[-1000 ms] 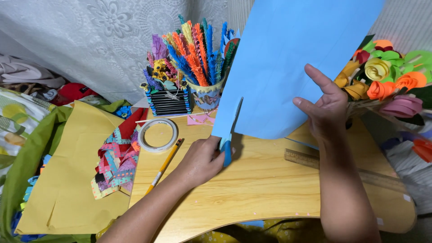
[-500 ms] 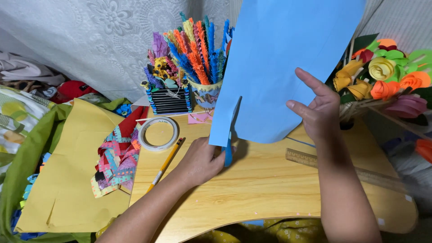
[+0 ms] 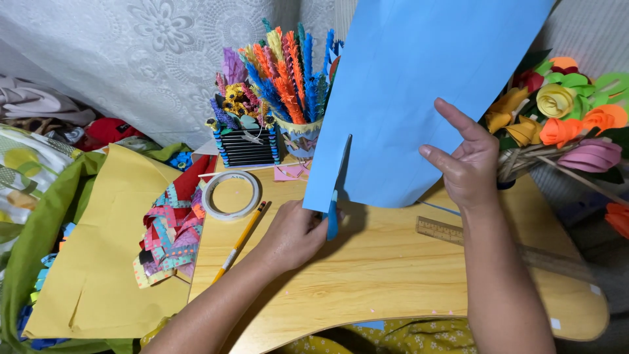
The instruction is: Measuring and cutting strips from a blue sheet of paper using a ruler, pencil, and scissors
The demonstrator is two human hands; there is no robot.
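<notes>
Seen from above a wooden table (image 3: 393, 275), the left hand (image 3: 295, 236) is curled tight around blue-handled scissors (image 3: 335, 196), whose blades run upward into a slit in a large blue paper sheet (image 3: 426, 85); the right hand (image 3: 468, 164) grips the sheet's lower right edge, fingers half spread over its face, holding it upright between both hands. Near the left hand lie a yellow pencil (image 3: 241, 241) and a tape roll (image 3: 230, 195); a wooden ruler (image 3: 458, 233) lies under the right forearm.

Blue paper sheet (image 3: 419, 92) (plain), yellow pencil (image 3: 240, 240).
</notes>
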